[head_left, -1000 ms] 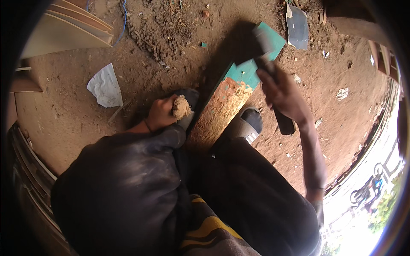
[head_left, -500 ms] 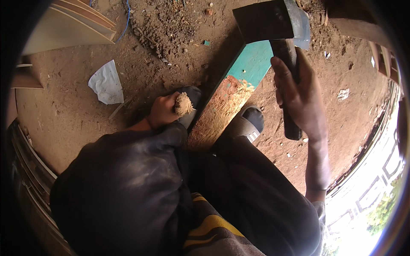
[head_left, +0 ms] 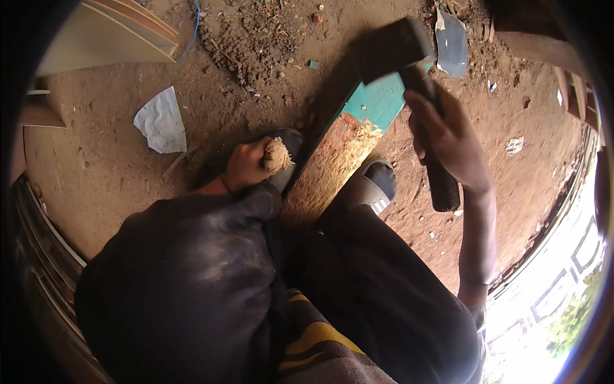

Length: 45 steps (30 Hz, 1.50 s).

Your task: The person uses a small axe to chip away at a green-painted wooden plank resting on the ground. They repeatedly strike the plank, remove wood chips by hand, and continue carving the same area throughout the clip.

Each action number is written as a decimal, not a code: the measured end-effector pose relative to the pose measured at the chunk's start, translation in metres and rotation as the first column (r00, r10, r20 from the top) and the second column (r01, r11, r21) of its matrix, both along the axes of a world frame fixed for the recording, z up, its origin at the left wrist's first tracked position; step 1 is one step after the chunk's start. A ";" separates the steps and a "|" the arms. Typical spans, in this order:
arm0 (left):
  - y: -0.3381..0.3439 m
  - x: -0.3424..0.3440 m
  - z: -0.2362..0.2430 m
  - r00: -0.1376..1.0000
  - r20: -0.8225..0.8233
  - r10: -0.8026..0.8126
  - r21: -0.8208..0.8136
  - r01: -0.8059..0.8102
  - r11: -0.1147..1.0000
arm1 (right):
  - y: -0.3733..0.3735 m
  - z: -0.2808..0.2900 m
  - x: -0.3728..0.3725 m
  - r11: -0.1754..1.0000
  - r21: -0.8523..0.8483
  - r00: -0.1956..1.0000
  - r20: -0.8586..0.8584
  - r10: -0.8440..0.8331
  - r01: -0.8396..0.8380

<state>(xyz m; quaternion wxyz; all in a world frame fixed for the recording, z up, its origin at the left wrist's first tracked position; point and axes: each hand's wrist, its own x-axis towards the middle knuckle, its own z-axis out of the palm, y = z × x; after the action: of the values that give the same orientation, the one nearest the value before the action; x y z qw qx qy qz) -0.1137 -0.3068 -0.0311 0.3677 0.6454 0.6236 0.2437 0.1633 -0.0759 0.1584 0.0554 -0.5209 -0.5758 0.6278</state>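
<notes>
A: Left hand (head_left: 245, 168)?
B: Fingers closed round a frayed pale piece (head_left: 277, 156), beside the green-painted timber (head_left: 337, 159), which sits between the feet (head_left: 380, 179).
A: Right hand (head_left: 453, 137)?
B: Fingers wrapped round the adze-like tool (head_left: 393, 52); head over timber's far end. Judgement: brace timber, keep left fingers clear.
A: Containers?
B: None seen.

My left hand (head_left: 246, 165) is curled into a tight fist, and my left forearm (head_left: 208, 187) lies mostly hidden behind my bent left leg (head_left: 185, 262). My right hand (head_left: 453, 142) is clenched too, its thumb (head_left: 423, 107) pointing forward and leftward. My right forearm (head_left: 478, 237) runs nearly straight ahead, beyond my right leg (head_left: 396, 281).
</notes>
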 end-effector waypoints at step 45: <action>0.068 0.016 0.046 0.956 0.199 0.214 -0.040 -0.211 0.977 | -0.066 -0.058 0.089 0.798 -0.061 0.801 0.052 -0.597 0.599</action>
<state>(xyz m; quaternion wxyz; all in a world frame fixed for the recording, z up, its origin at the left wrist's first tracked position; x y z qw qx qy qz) -0.0974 -0.2391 0.0150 0.4065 0.5433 0.6510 0.3403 0.2522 -0.1424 0.1008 0.2226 -0.6868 -0.3593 0.5913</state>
